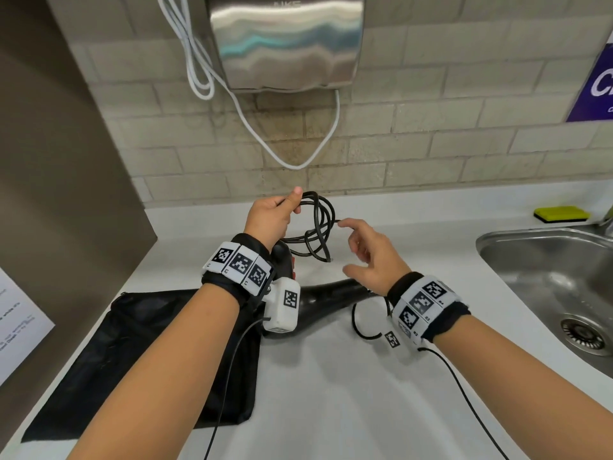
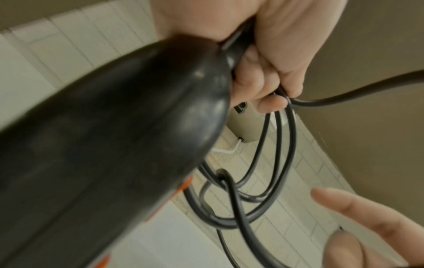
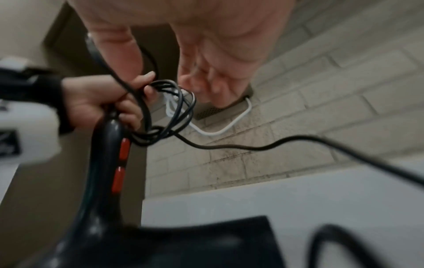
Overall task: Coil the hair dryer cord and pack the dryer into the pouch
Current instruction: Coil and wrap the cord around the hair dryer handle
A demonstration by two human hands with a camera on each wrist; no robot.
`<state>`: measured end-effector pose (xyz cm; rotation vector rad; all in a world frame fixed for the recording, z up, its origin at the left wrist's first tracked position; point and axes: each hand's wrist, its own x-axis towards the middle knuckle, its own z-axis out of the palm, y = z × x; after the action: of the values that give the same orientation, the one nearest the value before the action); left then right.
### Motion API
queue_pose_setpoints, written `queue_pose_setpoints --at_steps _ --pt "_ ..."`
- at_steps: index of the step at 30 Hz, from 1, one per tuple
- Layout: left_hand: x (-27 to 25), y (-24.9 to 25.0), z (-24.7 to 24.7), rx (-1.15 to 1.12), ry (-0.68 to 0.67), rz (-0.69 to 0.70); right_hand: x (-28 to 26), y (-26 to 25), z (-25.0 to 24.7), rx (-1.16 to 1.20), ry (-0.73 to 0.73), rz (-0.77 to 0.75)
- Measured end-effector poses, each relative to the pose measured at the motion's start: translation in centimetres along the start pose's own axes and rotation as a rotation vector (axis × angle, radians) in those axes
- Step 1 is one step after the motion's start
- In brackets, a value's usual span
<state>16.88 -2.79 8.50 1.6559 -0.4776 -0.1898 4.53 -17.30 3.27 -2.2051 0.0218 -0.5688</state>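
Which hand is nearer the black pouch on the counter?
Left. The left hand, gripping cord loops, is above the pouch's far edge; the right hand hovers further right, open.

Black cord [image 1: 318,224], black dryer [image 1: 328,300] with red buttons [image 3: 122,163], yellow sponge [image 1: 561,213]

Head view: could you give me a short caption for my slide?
Left hand grips black cord loops above the hair dryer; open right hand reaches in, black pouch waiting on the counter.

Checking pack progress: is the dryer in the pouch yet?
No, the dryer lies on the counter beside the flat pouch, while the left hand holds the cord loops.
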Motion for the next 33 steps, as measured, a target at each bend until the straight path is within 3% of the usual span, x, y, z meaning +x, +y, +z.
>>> queue_pose_setpoints --at_steps 4,11,19,21,24,26,30,33 --pt "0.4 -0.1 -0.2 0.001 0.014 -0.005 -0.3 0.1 0.6 -0.112 -0.127 -0.07" --pt "-0.2 0.2 1.0 0.036 -0.096 0.018 1.0 -2.0 1.3 -0.099 0.097 -0.052" --pt "-1.3 0.7 1.5 0.061 -0.268 0.001 2.5 -2.3 1.4 -0.287 0.342 0.195" --pt "-1.6 0.8 1.6 0.062 -0.307 -0.005 3.0 -1.8 1.3 -0.176 0.269 0.22" --pt "-1.8 0.9 1.8 0.063 -0.322 -0.005 3.4 -1.5 0.9 0.289 0.063 0.266" --pt "-1.8 0.9 1.8 0.065 -0.318 0.0 3.2 -1.4 0.7 0.473 -0.019 0.262" --pt "-1.8 0.8 1.4 0.058 -0.324 0.009 2.5 -1.7 -0.2 0.591 -0.133 0.32" --pt "-1.8 0.7 1.3 0.022 -0.346 0.001 1.9 -1.3 -0.4 0.517 -0.313 0.343"
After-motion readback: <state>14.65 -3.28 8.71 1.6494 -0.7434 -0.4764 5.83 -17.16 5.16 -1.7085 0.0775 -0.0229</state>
